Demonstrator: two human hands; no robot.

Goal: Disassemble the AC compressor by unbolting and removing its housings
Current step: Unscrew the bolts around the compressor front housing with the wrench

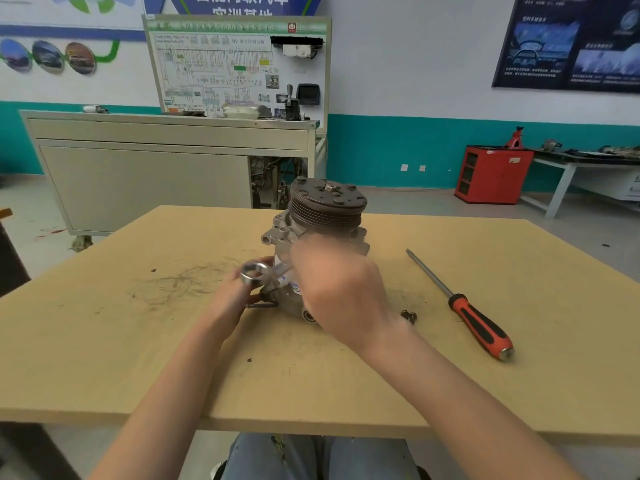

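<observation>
Here our right hand (339,285), blurred, hides its fingers behind its back. They seem wrapped round the ring spanner (256,271). Our left hand (235,292) meets the spanner's ring, whether pinching or steadying we cannot tell. Both work the near end of the AC compressor (322,216). It lies on the desk (138,341), its long axis running away from us, the pulley (327,202) at the far end. A screwdriver (478,323) lies to its right.

Bright, even indoor light, soft shadows, wide-angle bowing at edges, motion blur on the right hand (341,289)
</observation>
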